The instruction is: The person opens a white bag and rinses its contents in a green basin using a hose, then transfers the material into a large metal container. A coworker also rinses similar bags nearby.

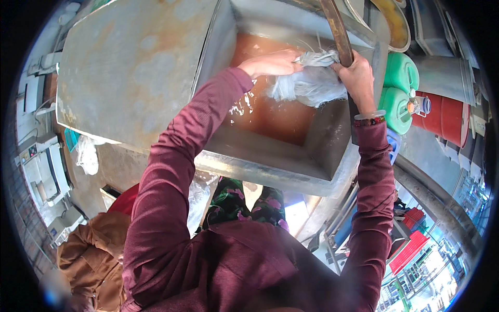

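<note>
A whitish, stringy bundle (311,86), like yarn or thin cloth, hangs over reddish-brown liquid (270,122) in a deep metal tank (260,166). My left hand (273,63) reaches across the liquid and pinches the bundle's gathered upper edge. On the other side, my right hand (357,80) grips the bundle's right end, close against a brownish curved pipe (339,34). Whether those fingers also touch the pipe cannot be told. Where the lower edge of the bundle meets the liquid is unclear.
A broad stained metal cover (130,67) adjoins the tank on the left. Green jerrycans (397,109) and a red drum (442,117) stand to the right. Behind me at left is a person in a brown jacket (99,260). A red basket (409,252) lies at lower right.
</note>
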Tool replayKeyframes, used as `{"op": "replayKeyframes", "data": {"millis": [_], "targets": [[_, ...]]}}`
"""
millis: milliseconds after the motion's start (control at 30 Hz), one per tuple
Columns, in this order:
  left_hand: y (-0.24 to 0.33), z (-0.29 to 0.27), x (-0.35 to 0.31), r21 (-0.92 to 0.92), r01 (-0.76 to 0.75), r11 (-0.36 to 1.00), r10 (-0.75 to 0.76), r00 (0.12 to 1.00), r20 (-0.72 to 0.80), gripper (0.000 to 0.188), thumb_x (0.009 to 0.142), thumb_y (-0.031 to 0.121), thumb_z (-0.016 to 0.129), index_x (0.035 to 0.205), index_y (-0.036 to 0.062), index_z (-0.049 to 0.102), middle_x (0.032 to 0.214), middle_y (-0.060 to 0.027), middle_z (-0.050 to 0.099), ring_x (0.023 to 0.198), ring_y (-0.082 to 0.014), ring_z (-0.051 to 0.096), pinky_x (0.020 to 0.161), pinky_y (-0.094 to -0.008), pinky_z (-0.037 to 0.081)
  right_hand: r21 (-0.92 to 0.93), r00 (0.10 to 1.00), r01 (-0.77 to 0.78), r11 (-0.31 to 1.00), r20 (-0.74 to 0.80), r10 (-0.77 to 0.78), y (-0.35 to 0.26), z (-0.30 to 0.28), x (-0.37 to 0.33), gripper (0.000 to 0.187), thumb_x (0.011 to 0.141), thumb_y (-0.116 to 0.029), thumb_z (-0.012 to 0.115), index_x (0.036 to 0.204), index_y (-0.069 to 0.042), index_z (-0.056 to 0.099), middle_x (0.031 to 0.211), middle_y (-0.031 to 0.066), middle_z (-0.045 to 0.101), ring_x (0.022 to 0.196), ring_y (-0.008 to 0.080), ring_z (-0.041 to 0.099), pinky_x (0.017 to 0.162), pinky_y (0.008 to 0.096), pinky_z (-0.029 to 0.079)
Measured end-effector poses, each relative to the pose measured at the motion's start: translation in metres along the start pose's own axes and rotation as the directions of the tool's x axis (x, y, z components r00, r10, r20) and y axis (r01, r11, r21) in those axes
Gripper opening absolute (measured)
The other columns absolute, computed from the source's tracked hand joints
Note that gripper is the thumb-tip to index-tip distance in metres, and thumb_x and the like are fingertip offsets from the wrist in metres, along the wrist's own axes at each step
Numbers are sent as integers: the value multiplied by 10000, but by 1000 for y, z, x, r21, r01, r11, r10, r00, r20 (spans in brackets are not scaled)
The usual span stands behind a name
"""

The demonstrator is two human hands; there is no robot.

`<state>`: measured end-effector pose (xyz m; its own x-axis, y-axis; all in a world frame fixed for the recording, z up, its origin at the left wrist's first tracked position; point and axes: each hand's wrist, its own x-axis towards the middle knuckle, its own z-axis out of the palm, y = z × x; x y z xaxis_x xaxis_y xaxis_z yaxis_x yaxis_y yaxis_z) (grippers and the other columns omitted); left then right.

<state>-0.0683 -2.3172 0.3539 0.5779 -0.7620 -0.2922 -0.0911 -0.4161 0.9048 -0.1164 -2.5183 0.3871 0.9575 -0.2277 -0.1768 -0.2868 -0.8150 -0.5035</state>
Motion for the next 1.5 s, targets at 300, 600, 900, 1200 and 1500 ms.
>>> {"op": "replayKeyframes", "data": {"millis": [300, 600, 900, 1200, 1500], "targets": [[-41, -16, 49, 514, -198, 835, 74, 965, 251, 473, 668, 14, 530, 1141, 17, 508, 996, -200, 607, 929, -323, 575, 817, -383, 455, -344, 992, 116, 932, 1, -123, 0, 1, -11, 459, 714, -269, 680, 1154, -205, 570, 933, 89, 643, 962, 271, 580, 843, 528, 332], [-39, 119, 0, -750, -238, 616, -163, 894, -418, 440, 684, -60, 462, 1114, -9, 538, 983, -101, 609, 915, -161, 555, 804, -279, 441, -356, 979, 65, 932, -158, -128, 27, 20, -23, 480, 669, -160, 682, 1136, -122, 578, 981, 134, 577, 954, 288, 517, 846, 474, 351], [-16, 147, -7, -711, -331, 620, -346, 698, -627, 306, 749, -23, 489, 1045, -55, 561, 946, -71, 616, 869, -109, 525, 768, -270, 428, 377, 941, -335, 863, 91, 325, 38, -31, -142, 371, 634, -73, 684, 968, -38, 528, 981, 36, 532, 948, 145, 468, 832, 285, 366], [8, 204, 23, -506, -493, 708, -274, 469, -840, 231, 769, 106, 589, 979, 27, 535, 977, -94, 529, 944, -238, 471, 804, -355, 396, 780, 910, -316, 541, 87, 406, 8, -4, -176, 600, 776, -146, 639, 1296, 17, 388, 1176, 139, 526, 1090, 235, 495, 902, 365, 396], [14, 240, -4, -28, -195, 980, 105, 634, -766, 502, 756, 236, 576, 1195, 38, 435, 1199, -186, 437, 1130, -344, 385, 982, -420, 247, 740, 958, -196, 644, 5, 286, -7, 16, -137, 555, 784, 50, 595, 1302, -39, 416, 1144, 68, 540, 990, 157, 532, 874, 273, 395]]}}
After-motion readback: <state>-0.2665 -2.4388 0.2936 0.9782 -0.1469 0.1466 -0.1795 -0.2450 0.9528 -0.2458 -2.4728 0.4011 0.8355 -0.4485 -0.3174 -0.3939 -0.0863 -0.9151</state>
